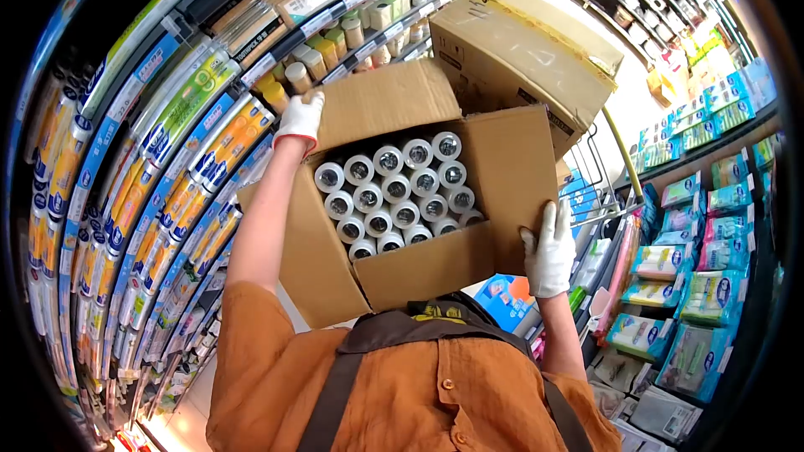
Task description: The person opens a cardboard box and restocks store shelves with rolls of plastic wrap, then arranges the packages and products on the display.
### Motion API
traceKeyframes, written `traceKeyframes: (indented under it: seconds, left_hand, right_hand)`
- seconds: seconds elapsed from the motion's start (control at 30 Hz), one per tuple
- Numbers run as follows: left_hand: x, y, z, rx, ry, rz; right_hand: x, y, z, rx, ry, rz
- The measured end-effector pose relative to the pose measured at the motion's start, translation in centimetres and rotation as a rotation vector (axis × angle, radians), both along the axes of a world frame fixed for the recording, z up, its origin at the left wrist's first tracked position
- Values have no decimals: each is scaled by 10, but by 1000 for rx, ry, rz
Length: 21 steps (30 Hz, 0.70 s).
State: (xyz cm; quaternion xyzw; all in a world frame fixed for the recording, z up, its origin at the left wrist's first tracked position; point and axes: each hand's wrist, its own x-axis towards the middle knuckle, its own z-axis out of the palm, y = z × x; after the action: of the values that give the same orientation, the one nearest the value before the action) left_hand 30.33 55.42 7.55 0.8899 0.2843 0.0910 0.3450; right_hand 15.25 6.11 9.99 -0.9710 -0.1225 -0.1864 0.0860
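Observation:
An opened cardboard box [423, 274] is in front of my chest, its flaps folded outward. Several white cylindrical containers [404, 215] with round tops and dark centres stand packed upright in rows inside it. In a white glove with a red cuff, my left hand [301, 121] is closed on the outer corner of the far flap [381, 105]. My right hand [550, 253], also in a white glove, grips the edge of the right flap [512, 180], thumb on the inner side and fingers along the outside.
Behind the open box sits a larger taped carton [523, 54], with a wire basket or cart frame [599, 176] at its right. Shelves of packaged rolls [193, 92] curve along the left. Packs in blue and green wrapping [662, 264] hang or lie on the right shelving.

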Motion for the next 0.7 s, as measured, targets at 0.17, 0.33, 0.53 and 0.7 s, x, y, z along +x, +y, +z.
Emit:
traceKeyframes:
  seconds: [0.17, 0.33, 0.53, 0.7]
  left_hand:
    - [-2, -15, 2, 56, -10, 74]
    - [3, -26, 11, -6, -42, 76]
    - [23, -46, 19, 42, -29, 103]
    - [52, -54, 14, 79, -47, 78]
  right_hand:
    - [19, -15, -25, 188, -52, -98]
    - [30, -23, -30, 194, -86, -53]
    - [49, -30, -26, 176, -108, -45]
    - [62, -38, -20, 305, 66, -91]
